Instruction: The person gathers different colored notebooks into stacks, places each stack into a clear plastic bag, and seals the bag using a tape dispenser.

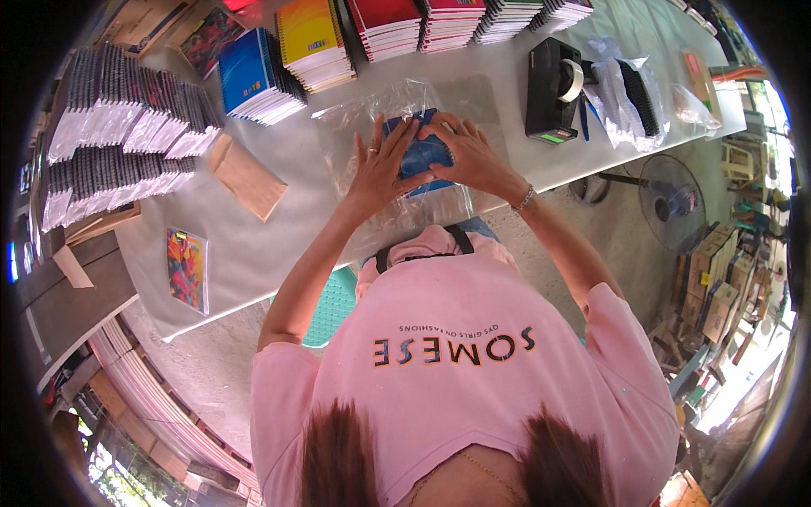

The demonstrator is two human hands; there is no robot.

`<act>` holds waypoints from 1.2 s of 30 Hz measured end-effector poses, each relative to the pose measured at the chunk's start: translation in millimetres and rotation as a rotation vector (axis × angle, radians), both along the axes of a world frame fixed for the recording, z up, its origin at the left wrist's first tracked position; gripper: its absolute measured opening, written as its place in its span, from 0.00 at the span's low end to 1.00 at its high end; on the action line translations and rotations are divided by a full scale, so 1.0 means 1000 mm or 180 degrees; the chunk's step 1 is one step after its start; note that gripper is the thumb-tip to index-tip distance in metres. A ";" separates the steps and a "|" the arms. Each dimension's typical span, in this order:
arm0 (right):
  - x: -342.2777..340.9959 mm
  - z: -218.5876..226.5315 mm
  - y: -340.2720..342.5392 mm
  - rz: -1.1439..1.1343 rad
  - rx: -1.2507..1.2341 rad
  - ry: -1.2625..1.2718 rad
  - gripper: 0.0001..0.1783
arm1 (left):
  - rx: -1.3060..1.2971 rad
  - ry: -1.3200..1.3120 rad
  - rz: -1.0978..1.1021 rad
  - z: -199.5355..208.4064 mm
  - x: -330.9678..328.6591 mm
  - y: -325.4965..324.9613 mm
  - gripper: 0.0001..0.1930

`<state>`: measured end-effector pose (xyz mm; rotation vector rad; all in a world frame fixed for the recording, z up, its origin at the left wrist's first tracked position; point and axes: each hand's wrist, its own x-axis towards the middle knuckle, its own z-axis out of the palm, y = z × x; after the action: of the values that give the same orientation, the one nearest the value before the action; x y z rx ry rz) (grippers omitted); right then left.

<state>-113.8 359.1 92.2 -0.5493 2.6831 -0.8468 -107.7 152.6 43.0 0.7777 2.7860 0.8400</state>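
A blue spiral notebook [420,158] lies on clear plastic wrap [351,127] at the table's near edge, partly hidden under my hands. My left hand [383,166] rests over its left side, fingers stretched and apart, thumb reaching across the lower part. From the other side, my right hand [473,156] spreads over the upper right of the cover, thumb apart from the curved fingers. Both hands touch the notebook or the film on it; the exact contact under the fingers is hidden. Loose crinkled film sticks out beyond the far side of the notebook.
Stacks of notebooks, blue [249,80], yellow [312,42] and red [384,25], line the far side. Wrapped notebooks [127,127] pile up at left, near a brown envelope [247,177] and colourful notebook [187,269]. A black tape dispenser [545,93] stands right; a fan [672,203] is beyond the table.
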 end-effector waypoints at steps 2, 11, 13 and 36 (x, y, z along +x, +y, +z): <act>0.002 -0.005 -0.004 -0.0091 -0.0058 0.0304 0.32 | 0.0557 0.0012 -0.0001 -0.002 -0.001 -0.002 0.48; -0.001 -0.006 -0.017 -0.0255 0.0481 0.0060 0.41 | 0.0715 0.0008 0.0965 0.006 0.008 -0.001 0.25; 0.002 -0.011 -0.018 -0.0329 0.0435 0.0130 0.39 | 0.0591 -0.0155 0.1085 0.013 0.006 0.000 0.22; 0.013 -0.021 0.173 -0.3699 -0.3181 -0.0297 0.14 | 0.0583 -0.0143 0.1177 0.002 0.008 -0.001 0.24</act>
<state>-100.5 531.7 71.1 1.0130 2.1148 -2.3866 -100.2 151.1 44.6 0.2575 2.8848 1.1675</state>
